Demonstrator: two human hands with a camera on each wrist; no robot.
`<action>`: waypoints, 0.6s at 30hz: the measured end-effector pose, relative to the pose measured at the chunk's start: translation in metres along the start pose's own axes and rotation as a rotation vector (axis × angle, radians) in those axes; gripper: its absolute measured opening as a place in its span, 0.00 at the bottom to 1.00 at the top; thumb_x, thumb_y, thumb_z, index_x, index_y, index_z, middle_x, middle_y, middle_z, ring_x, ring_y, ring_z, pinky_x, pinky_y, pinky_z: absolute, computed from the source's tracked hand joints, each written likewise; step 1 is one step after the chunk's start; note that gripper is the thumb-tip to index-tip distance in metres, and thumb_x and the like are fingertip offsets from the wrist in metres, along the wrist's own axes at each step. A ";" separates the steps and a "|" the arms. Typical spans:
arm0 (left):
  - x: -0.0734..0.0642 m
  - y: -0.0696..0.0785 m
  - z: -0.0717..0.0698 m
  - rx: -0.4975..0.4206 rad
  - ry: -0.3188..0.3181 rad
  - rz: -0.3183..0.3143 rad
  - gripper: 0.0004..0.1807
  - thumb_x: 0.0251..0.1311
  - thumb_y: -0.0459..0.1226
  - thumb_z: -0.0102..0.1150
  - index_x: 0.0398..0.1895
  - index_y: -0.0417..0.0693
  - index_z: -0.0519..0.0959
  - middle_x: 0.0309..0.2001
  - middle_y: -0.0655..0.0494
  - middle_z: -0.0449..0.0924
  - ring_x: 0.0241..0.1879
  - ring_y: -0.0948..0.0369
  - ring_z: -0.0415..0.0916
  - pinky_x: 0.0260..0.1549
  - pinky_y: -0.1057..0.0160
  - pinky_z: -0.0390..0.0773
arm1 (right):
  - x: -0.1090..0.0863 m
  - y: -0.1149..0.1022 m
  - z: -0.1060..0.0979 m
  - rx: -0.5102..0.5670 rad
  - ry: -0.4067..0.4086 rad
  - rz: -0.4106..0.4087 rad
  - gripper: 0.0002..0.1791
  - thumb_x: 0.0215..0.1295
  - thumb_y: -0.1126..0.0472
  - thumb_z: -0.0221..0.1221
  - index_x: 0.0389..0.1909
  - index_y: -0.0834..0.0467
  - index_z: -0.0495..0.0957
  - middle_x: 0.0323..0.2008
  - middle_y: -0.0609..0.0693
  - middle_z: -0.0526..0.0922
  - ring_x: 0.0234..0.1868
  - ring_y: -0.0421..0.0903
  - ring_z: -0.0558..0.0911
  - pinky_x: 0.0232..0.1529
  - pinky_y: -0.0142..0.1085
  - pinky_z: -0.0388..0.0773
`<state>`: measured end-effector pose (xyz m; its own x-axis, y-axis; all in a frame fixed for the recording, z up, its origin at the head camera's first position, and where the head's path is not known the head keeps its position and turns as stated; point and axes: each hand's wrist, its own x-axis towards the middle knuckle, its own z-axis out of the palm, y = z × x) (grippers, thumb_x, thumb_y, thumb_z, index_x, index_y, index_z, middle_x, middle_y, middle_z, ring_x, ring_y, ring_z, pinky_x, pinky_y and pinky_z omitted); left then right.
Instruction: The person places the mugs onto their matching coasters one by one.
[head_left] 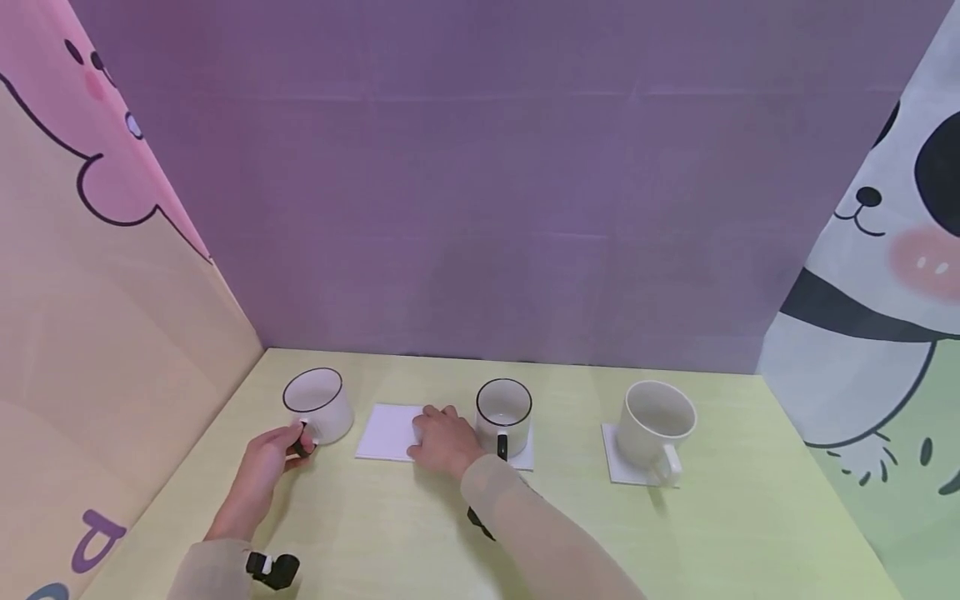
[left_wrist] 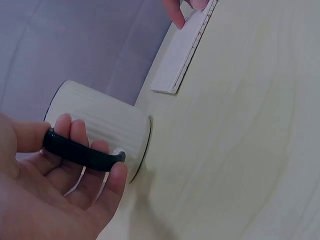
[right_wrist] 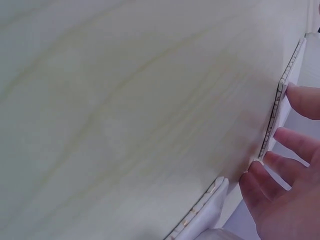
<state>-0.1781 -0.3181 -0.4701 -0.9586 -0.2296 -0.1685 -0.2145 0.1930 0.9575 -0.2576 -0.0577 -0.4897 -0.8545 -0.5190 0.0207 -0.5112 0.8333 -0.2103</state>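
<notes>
My left hand (head_left: pixel 262 462) holds a white mug (head_left: pixel 333 417) with a dark rim by its black handle (left_wrist: pixel 82 152), thumb at one end and fingers curled behind it. This mug stands at the left of the table, slightly tilted in the head view. My right hand (head_left: pixel 446 442) reaches over white square coasters (head_left: pixel 390 433) lying flat at the middle left. Its thumb and fingertips grip opposite edges of one coaster (right_wrist: pixel 272 125), whose edge meets another coaster (right_wrist: pixel 295 62); how far they overlap is hidden by the hand.
Right beside my right hand, a second dark-rimmed mug (head_left: pixel 517 433) stands on a coaster (head_left: pixel 528 458), its handle toward me. Farther right, a plain white mug (head_left: pixel 641 437) stands on another coaster (head_left: pixel 615 467). A purple cloth wall (head_left: pixel 495 208) closes off the table's far edge.
</notes>
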 end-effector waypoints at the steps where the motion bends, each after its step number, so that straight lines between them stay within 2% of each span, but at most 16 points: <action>1: -0.001 0.001 0.001 0.010 0.001 0.000 0.24 0.82 0.43 0.38 0.41 0.31 0.77 0.36 0.56 0.75 0.40 0.62 0.73 0.43 0.67 0.78 | 0.000 0.000 0.000 0.000 0.001 -0.002 0.16 0.65 0.48 0.62 0.50 0.51 0.82 0.53 0.45 0.79 0.51 0.50 0.75 0.48 0.42 0.76; 7: -0.004 0.007 0.008 0.011 0.039 -0.017 0.23 0.81 0.41 0.39 0.46 0.26 0.75 0.34 0.56 0.76 0.38 0.62 0.73 0.41 0.66 0.78 | -0.002 -0.002 -0.003 0.003 -0.009 0.010 0.17 0.65 0.48 0.63 0.51 0.51 0.83 0.53 0.45 0.79 0.51 0.50 0.76 0.48 0.41 0.77; 15: -0.006 0.005 0.013 0.026 0.074 -0.006 0.22 0.82 0.40 0.37 0.46 0.27 0.75 0.35 0.56 0.76 0.39 0.61 0.72 0.42 0.64 0.76 | -0.002 -0.002 -0.005 -0.010 -0.017 0.013 0.19 0.64 0.47 0.64 0.52 0.51 0.83 0.52 0.45 0.79 0.51 0.50 0.76 0.48 0.41 0.77; 18: -0.006 0.005 0.014 -0.002 0.092 0.003 0.22 0.82 0.40 0.38 0.44 0.28 0.75 0.33 0.57 0.76 0.38 0.62 0.72 0.42 0.64 0.75 | -0.001 -0.002 -0.006 -0.010 -0.013 0.015 0.19 0.65 0.47 0.64 0.52 0.51 0.83 0.51 0.45 0.79 0.51 0.49 0.76 0.48 0.41 0.77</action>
<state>-0.1758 -0.3026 -0.4671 -0.9379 -0.3156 -0.1439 -0.2115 0.1918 0.9584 -0.2560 -0.0580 -0.4836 -0.8608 -0.5089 0.0047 -0.4993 0.8428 -0.2010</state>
